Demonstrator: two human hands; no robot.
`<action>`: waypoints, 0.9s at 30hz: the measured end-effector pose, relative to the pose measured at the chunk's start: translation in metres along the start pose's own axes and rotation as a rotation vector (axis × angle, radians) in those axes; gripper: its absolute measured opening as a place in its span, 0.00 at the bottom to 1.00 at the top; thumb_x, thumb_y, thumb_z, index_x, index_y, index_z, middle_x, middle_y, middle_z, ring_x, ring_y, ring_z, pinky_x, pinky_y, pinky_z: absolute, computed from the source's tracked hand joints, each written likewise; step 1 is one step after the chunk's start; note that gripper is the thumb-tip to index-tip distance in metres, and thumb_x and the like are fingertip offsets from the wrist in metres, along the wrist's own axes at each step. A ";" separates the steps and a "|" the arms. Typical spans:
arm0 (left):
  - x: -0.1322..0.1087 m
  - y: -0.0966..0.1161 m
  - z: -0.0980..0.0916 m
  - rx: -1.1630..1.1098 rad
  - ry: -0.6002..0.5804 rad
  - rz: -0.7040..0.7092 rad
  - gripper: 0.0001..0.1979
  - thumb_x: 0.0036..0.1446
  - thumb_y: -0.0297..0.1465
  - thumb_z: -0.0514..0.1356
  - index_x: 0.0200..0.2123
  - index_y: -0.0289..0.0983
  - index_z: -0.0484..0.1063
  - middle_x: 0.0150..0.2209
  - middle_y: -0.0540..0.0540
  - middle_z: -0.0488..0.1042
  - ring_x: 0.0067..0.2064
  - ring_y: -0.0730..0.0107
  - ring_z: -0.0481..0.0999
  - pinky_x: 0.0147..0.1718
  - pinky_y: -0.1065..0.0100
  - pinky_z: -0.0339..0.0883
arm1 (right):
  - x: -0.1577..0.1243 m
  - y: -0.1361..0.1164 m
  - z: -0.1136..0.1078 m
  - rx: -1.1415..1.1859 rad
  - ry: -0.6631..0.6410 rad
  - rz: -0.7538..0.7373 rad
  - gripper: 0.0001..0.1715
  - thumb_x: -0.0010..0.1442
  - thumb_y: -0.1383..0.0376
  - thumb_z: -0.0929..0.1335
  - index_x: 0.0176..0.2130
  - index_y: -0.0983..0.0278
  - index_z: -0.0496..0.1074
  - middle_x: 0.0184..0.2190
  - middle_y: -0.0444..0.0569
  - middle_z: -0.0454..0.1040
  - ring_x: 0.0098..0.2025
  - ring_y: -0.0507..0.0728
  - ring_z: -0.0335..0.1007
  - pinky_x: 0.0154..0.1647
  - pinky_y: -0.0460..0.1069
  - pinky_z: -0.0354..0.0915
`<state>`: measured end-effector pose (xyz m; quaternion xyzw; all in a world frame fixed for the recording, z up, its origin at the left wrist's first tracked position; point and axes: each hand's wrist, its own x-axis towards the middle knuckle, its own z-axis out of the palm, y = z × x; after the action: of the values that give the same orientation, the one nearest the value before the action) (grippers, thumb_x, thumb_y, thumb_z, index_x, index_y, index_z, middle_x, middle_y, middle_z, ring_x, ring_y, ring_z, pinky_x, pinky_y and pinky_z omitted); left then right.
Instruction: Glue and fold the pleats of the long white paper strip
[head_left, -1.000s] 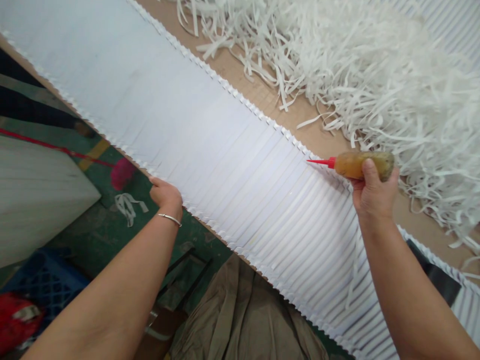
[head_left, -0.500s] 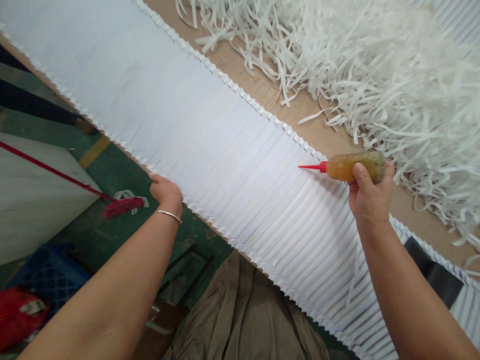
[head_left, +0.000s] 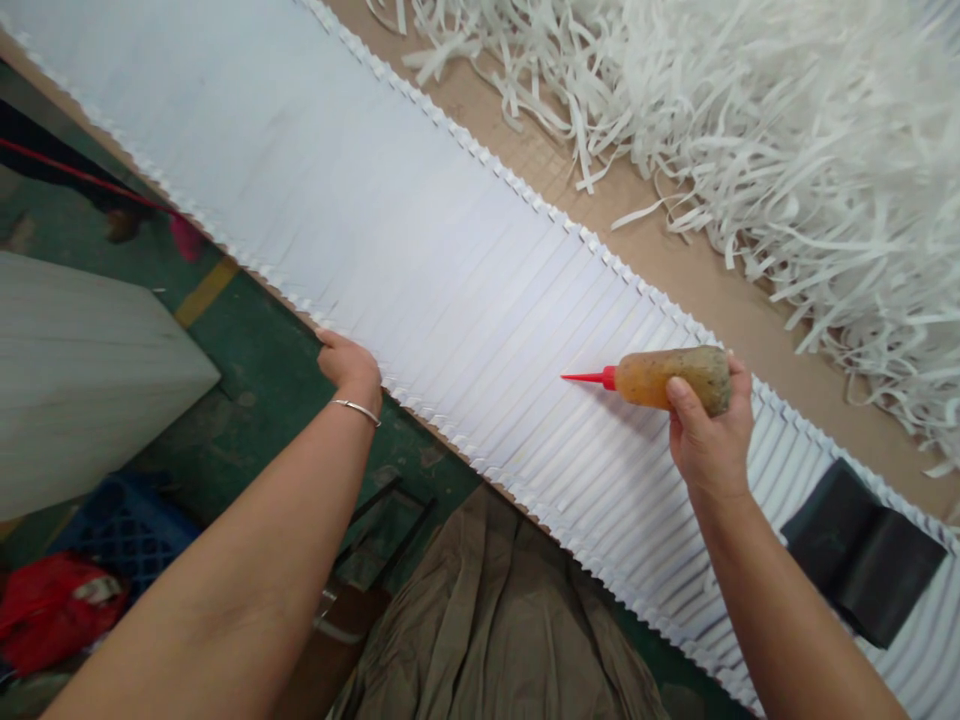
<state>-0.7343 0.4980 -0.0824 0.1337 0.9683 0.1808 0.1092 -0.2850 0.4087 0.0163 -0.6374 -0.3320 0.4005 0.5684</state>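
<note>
My right hand (head_left: 709, 430) is wrapped round an amber squeeze bottle (head_left: 652, 382), likely a glue bottle. Its red pointed nozzle (head_left: 592, 377) points left, just over a long row of overlapping white paper-like strips (head_left: 480, 330). Whether the tip touches them I cannot tell. At the near edge of this row my left hand (head_left: 351, 365) is closed, with its fingers curled in against the edge and partly hidden. What they hold there is not visible. A dark folded pad (head_left: 862, 555) lies on the strips to the right of my right forearm.
A big heap of loose white strips (head_left: 750, 150) covers the far side of the brown tabletop (head_left: 540, 150). Below left, on the green floor, are a pale box-like block (head_left: 90, 370), a blue crate (head_left: 124, 530) and a red bag (head_left: 56, 610). A dark stool frame stands under the near edge.
My right hand has moved the bottle left and nearer to me over the strips. My left hand stays at the near edge. The view has shifted slightly; a pink-headed broom is now mostly hidden.
</note>
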 end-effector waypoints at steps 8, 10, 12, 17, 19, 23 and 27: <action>0.010 -0.009 0.010 0.026 0.008 0.044 0.34 0.74 0.36 0.34 0.47 0.22 0.76 0.48 0.23 0.78 0.55 0.47 0.79 0.55 0.54 0.73 | -0.052 0.003 0.004 -0.229 -0.116 -0.029 0.41 0.48 0.54 0.80 0.58 0.56 0.68 0.47 0.44 0.70 0.42 0.55 0.68 0.47 0.52 0.69; 0.011 -0.010 0.011 0.025 0.011 0.057 0.34 0.74 0.36 0.34 0.46 0.23 0.77 0.46 0.24 0.79 0.54 0.48 0.80 0.54 0.54 0.74 | -0.063 0.000 0.005 -0.288 -0.149 -0.034 0.41 0.49 0.55 0.80 0.58 0.57 0.68 0.47 0.45 0.71 0.42 0.56 0.68 0.45 0.53 0.68; 0.011 -0.011 0.012 0.022 0.014 0.061 0.34 0.74 0.36 0.34 0.45 0.23 0.77 0.45 0.26 0.79 0.53 0.48 0.80 0.53 0.53 0.74 | -0.074 -0.002 0.006 -0.347 -0.178 -0.041 0.41 0.49 0.55 0.80 0.58 0.57 0.68 0.48 0.46 0.71 0.44 0.58 0.69 0.47 0.54 0.69; 0.009 -0.009 0.010 0.037 0.010 0.063 0.35 0.74 0.36 0.33 0.46 0.24 0.77 0.44 0.27 0.79 0.54 0.49 0.80 0.54 0.53 0.73 | -0.099 -0.001 0.013 -0.388 -0.261 -0.070 0.42 0.50 0.54 0.80 0.59 0.56 0.66 0.52 0.49 0.71 0.51 0.62 0.72 0.55 0.60 0.70; 0.007 -0.008 0.009 0.040 0.006 0.057 0.35 0.74 0.36 0.33 0.46 0.23 0.77 0.44 0.27 0.79 0.54 0.48 0.80 0.54 0.53 0.73 | -0.106 0.000 0.017 -0.327 -0.329 -0.087 0.43 0.51 0.56 0.80 0.61 0.55 0.64 0.52 0.50 0.73 0.52 0.63 0.74 0.55 0.61 0.71; 0.005 -0.006 0.006 0.032 -0.005 0.040 0.34 0.75 0.36 0.33 0.47 0.20 0.76 0.47 0.23 0.78 0.56 0.48 0.79 0.54 0.54 0.72 | -0.108 -0.006 0.019 -0.216 -0.451 -0.214 0.46 0.51 0.62 0.80 0.63 0.53 0.61 0.54 0.52 0.76 0.55 0.65 0.76 0.55 0.63 0.74; 0.004 -0.005 0.004 0.008 -0.026 0.032 0.35 0.76 0.36 0.34 0.48 0.15 0.74 0.51 0.16 0.75 0.57 0.46 0.79 0.55 0.54 0.70 | -0.085 -0.022 0.009 -0.208 -0.475 -0.411 0.50 0.44 0.68 0.82 0.61 0.50 0.66 0.54 0.50 0.77 0.54 0.67 0.78 0.53 0.67 0.75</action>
<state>-0.7382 0.4961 -0.0887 0.1518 0.9652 0.1768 0.1185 -0.3316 0.3410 0.0497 -0.5006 -0.6159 0.3788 0.4760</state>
